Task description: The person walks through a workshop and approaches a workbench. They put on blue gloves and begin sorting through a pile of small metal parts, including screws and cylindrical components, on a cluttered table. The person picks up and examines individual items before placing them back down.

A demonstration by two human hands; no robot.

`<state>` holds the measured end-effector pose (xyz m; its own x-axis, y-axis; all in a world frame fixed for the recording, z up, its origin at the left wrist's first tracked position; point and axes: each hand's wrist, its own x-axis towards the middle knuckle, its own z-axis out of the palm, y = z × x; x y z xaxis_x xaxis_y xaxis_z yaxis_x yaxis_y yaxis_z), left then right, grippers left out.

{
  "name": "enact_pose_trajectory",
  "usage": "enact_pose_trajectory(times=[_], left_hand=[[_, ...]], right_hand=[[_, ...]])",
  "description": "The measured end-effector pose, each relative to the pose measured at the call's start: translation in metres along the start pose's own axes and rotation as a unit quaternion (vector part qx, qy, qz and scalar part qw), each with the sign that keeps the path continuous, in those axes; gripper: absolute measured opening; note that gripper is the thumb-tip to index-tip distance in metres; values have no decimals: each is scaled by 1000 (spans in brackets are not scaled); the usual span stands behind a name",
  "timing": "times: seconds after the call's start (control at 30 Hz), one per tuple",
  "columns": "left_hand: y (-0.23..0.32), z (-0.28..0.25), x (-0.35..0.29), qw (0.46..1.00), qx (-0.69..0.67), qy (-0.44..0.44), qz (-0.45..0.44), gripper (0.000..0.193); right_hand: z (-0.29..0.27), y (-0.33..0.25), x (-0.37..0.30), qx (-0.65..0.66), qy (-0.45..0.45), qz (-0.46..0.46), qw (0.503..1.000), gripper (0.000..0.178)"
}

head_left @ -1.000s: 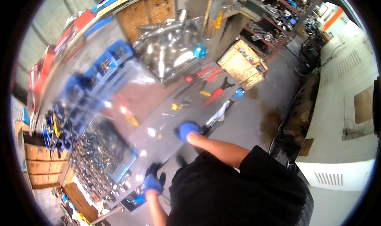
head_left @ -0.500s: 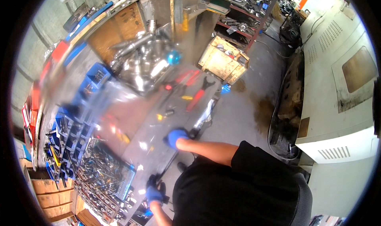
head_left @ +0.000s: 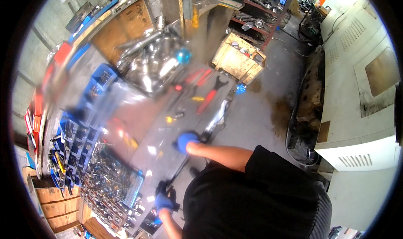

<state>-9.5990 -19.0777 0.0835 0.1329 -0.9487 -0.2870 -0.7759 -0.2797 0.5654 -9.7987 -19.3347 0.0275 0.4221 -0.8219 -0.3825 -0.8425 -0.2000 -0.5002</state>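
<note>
My right hand (head_left: 187,143), in a blue glove with dark fingertips, is over the near edge of the grey workbench (head_left: 161,132). Its fingers are tucked from sight, and I cannot tell whether anything is in them. Lower down, my left hand (head_left: 164,202), gloved the same way, is at the bench's front edge beside a dark object I cannot make out. Its dark fingers blend into what lies around them. Beyond my right hand lie a red-handled wrench (head_left: 208,97) with an open black jaw and a small metal cylinder (head_left: 179,114).
A heap of shiny metal parts (head_left: 153,62) fills the far bench. Blue bins (head_left: 103,76) line its left side, and a basket of small metal pieces (head_left: 111,176) is nearer. A yellowish crate (head_left: 237,56) stands beyond the bench, with a large white machine (head_left: 357,79) to the right.
The view has shifted slightly. Both hands stay at nearly the same spots along the bench edge, and the tools lie as before.
</note>
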Motion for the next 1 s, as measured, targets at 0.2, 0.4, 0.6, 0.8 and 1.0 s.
enact_pose_trajectory(times=[0.2,0.4,0.6,0.8,1.0], left_hand=[[1,5,-4,1000,24,16,9,49],[16,4,-9,999,25,8,-32,52],[6,9,-8,997,57,16,-42,57],[0,16,-11,997,42,32,-58,54],[-16,32,-19,995,41,66,-63,51]], right_hand=[[-5,4,-4,-1,-5,9,1000,45],[-20,-7,-9,-11,-34,6,999,43],[-29,-13,-12,-69,-28,-15,997,66],[-26,-18,-7,-78,-33,12,996,66],[-13,-10,2,-28,-78,45,996,64]])
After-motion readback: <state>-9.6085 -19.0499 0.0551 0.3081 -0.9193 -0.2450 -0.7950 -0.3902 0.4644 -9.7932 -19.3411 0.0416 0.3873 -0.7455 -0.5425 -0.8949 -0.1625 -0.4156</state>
